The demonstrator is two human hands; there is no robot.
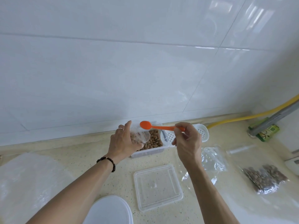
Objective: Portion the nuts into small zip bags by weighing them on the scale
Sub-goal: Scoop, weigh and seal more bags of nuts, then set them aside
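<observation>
Orange plastic spoon. Tan-brown nuts in clear rectangular plastic tub. Cream speckled stone worktop. Glossy white wall tiles. Yellow hose. Dark beaded bracelet. White perforated plastic basket.

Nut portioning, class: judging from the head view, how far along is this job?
Done: one filled bag of nuts lies at the right. In hand: the left hand holds a small zip bag over the nut container; the right hand pinches an orange spoon. Left: many nuts remain, and an empty bag waits.
</observation>
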